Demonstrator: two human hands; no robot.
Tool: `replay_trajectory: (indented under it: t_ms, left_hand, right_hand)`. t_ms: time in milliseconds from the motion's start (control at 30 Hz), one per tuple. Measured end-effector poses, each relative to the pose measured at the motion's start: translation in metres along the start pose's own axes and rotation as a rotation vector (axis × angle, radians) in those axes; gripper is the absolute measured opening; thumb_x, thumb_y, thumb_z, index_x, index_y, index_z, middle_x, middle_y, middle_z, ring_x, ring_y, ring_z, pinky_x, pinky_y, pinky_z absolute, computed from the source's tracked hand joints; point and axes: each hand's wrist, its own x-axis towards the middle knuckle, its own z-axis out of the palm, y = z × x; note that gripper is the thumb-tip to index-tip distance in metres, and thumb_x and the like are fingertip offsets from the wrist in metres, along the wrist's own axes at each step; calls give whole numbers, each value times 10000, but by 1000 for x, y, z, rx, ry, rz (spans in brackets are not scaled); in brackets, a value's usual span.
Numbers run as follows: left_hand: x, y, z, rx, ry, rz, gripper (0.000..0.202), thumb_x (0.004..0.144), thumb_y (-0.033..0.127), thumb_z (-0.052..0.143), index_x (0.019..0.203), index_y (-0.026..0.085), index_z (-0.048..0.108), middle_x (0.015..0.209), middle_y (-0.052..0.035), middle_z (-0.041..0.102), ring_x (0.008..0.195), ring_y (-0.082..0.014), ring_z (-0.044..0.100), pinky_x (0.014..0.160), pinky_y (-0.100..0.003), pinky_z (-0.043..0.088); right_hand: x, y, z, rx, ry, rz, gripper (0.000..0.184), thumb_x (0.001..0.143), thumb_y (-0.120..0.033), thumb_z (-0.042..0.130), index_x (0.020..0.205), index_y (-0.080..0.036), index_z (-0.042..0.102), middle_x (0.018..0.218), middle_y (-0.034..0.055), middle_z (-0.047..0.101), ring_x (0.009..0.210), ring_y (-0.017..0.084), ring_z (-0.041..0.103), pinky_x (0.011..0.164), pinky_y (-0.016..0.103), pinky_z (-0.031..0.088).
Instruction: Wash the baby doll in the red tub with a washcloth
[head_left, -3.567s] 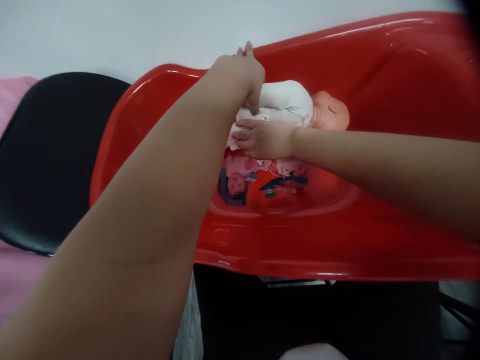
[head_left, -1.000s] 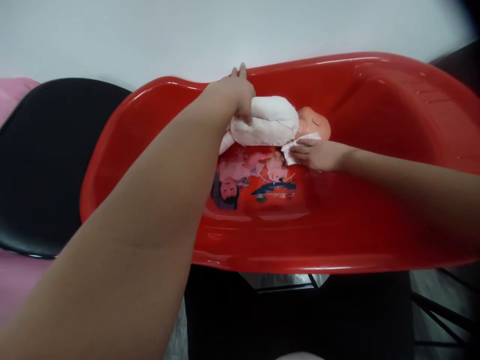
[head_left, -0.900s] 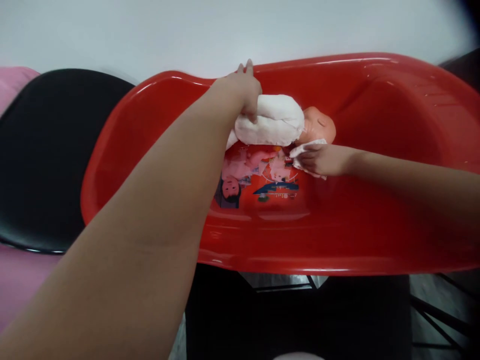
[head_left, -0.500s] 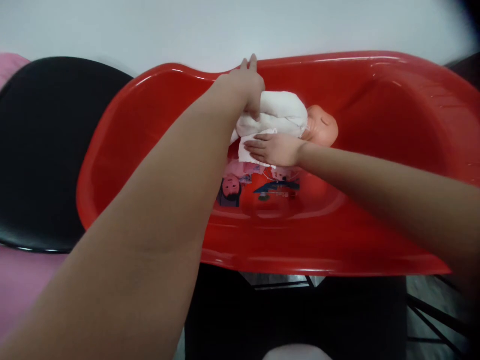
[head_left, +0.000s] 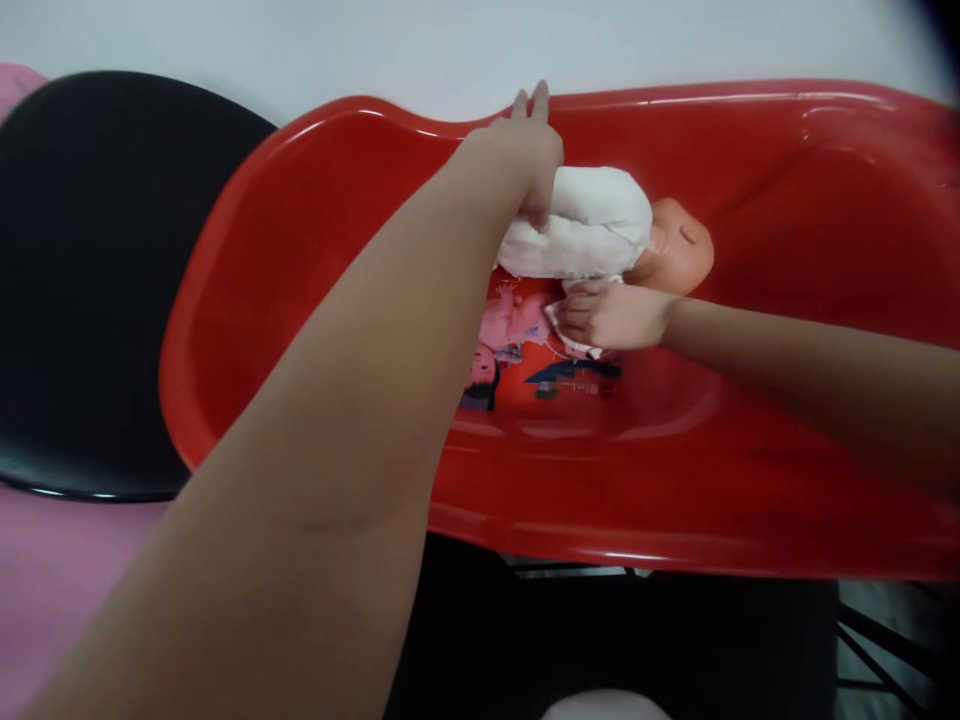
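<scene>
A baby doll (head_left: 600,215) in white clothing lies in the red baby bathtub (head_left: 675,480), its bald head (head_left: 684,245) to the right. My left hand (head_left: 521,150) is at the doll's left end, thumb side pressed down on the white clothing. Two of its fingers stretch out towards the tub's back rim, and the others are partly hidden. Just in front of the doll, my right hand (head_left: 619,315) has its fingers closed on a small white cloth (head_left: 574,340), bunched on the tub floor. Most of that cloth is hidden under the hand.
Printed cartoon babies (head_left: 510,320) decorate the tub floor. A black chair seat (head_left: 97,290) stands left of the tub, with pink material (head_left: 67,570) below it. The back rim runs along a pale wall (head_left: 420,50). Another black surface (head_left: 615,640) lies beneath the front edge.
My right hand has gone from lying flat on the spread cloth to gathering it, and the cloth has shifted away from the doll. My view has moved slightly; my left hand keeps its hold.
</scene>
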Motion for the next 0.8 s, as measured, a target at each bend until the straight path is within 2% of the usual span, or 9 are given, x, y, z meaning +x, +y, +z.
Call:
replay_trajectory:
  t_ms: [133,233,333,433,533,600,667,733,800]
  left_hand:
    - [7,-3,4,14,1,8,898,762,392,975,1533,124,601,1793,-137,-216,1644,-477,113,1249,-694,316]
    - [9,-5,5,17,-1,-4,930,744,376,986,1551,139,590,1795,-111,-221,1636,-481,145,1262,-681,308]
    - [12,-6,5,4,-4,4,827,734,379,988,1456,134,669,1794,-126,-218,1626,-490,175,1269,-691,273]
    - [14,-6,8,-3,8,20,793,741,356,982,1431,105,683,1791,-165,-210,1628,-494,150,1256,-693,265]
    - [15,-6,10,3,20,13,759,777,297,955,1458,116,672,1787,-170,-220,1635,-486,106,1237,-695,262]
    - [14,-5,10,-11,18,11,763,792,275,943,1484,120,661,1785,-168,-230,1630,-491,116,1239,-690,238]
    - [12,-4,9,-22,11,5,810,800,285,943,1522,97,628,1781,-175,-235,1627,-496,120,1239,-680,232]
    - [11,-5,8,-3,3,4,805,818,313,936,1517,66,621,1777,-178,-241,1637,-495,51,1229,-673,251]
    - [11,-6,7,20,-6,6,699,857,312,903,1456,46,660,1777,-174,-243,1643,-488,-18,1221,-659,266]
  right_hand:
    - [64,-11,-8,-239,29,-84,359,1070,-131,439,1268,-145,738,1353,125,730,1320,251,630,1136,433,472]
    - [75,-3,-1,-270,-43,-27,356,1012,-113,522,1297,-149,732,1416,131,703,1431,282,542,1199,497,411]
    - [45,8,5,-245,-102,75,376,973,-88,543,1291,-137,738,1395,139,715,1443,300,518,1251,557,336]
    - [-12,8,3,-156,-146,160,386,992,-65,474,1255,-121,751,1369,140,728,1421,264,541,1282,493,311]
    - [-60,1,-9,-43,-238,246,427,1026,-74,386,1173,-125,783,1260,146,768,1375,267,599,1321,467,277]
    - [-71,-3,-25,32,-273,245,469,1047,-84,339,1158,-164,788,1227,113,783,1412,278,585,1348,512,230]
    - [-59,-5,-47,75,-273,212,495,1084,-112,293,1204,-163,771,1304,105,765,1494,277,513,1359,533,198]
    - [-28,-5,-70,118,-242,202,498,1113,-135,265,1300,-127,726,1410,128,716,1522,264,481,1355,516,194]
    - [11,0,-88,237,-202,316,487,1103,-97,281,1382,-151,677,1481,96,677,1550,252,440,1342,516,186]
